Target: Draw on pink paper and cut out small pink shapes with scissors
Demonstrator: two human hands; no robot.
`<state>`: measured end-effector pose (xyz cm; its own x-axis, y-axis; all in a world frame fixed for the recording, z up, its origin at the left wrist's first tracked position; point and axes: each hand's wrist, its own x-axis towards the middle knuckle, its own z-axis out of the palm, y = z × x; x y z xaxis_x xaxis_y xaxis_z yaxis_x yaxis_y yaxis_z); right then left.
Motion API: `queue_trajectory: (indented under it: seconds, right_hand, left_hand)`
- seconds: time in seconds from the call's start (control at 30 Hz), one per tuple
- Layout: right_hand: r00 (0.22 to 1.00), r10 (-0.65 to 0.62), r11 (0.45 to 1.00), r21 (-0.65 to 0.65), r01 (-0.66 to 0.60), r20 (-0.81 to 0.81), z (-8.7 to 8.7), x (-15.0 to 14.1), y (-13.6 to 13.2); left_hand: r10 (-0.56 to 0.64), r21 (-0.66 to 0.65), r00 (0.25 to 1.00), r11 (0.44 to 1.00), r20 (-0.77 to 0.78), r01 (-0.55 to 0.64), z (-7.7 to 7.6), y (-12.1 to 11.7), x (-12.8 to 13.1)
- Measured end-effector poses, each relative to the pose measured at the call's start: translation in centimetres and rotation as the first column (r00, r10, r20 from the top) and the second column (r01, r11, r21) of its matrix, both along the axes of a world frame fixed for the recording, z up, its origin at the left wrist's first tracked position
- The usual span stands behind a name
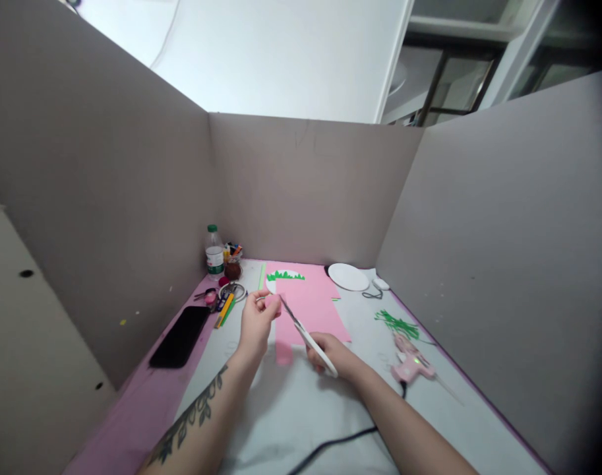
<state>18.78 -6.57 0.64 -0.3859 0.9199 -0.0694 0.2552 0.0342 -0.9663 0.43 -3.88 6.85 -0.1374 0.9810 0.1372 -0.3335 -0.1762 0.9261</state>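
Left hand (257,321) pinches a small pink paper piece (272,303) between thumb and fingertips, holding it up above the table (301,415), with 1 larger pink sheet (308,307) lying flat just beyond it. Farther left on the table lie a black phone (180,336), a few markers (225,309) and a water bottle (214,253) near the back corner of the grey partition. Right hand (333,353) is closed around the white handles of the scissors (305,336), whose long axis runs diagonally up and to the left, so the blade tips sit right at the edge of the pinched piece; whether they already bite into it is too small to tell. Paper therefore lies up-left of the right hand, and the left hand is the nearer of the 2 to it. Right of both hands, green paper strips (397,323) and a pink glue gun (410,366) rest on the table, with a white paper plate (348,276) at the back.
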Motion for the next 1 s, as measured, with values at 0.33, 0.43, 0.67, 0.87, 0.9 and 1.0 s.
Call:
queue_trajectory:
  seconds: [0.33, 0.43, 0.67, 0.87, 0.9, 1.0]
  right_hand:
    - [0.997, -0.065, 0.998, -0.029, 0.064, -0.042, 0.3, -0.7, 0.0]
    - [0.998, -0.049, 0.998, -0.037, 0.047, -0.051, 0.0, -0.8, 0.0]
    - [0.996, -0.036, 0.999, -0.026, 0.034, -0.082, -0.3, -0.8, 0.1]
    - [0.997, -0.027, 0.999, -0.021, 0.026, -0.074, 0.0, -0.7, 0.1]
    - [0.997, -0.029, 0.999, -0.023, 0.027, -0.072, 0.0, -0.7, 0.0]
    - [0.998, -0.036, 0.999, -0.025, 0.035, -0.056, 0.0, -0.7, 0.0]
  left_hand:
    - [-0.055, 0.004, 0.998, 0.999, 0.009, 0.054, -0.9, 0.1, 0.4]
    - [-0.044, 0.024, 0.999, 0.999, -0.001, 0.044, -1.1, 0.1, 0.6]
    - [-0.039, 0.072, 0.997, 0.996, -0.070, 0.044, -1.6, 0.3, 0.6]
    - [-0.053, 0.083, 0.996, 0.995, -0.071, 0.059, -1.4, 0.3, 0.4]
    - [-0.053, 0.081, 0.996, 0.995, -0.073, 0.058, -1.4, 0.3, 0.3]
    - [-0.054, 0.076, 0.996, 0.995, -0.078, 0.060, -1.2, 0.3, 0.3]
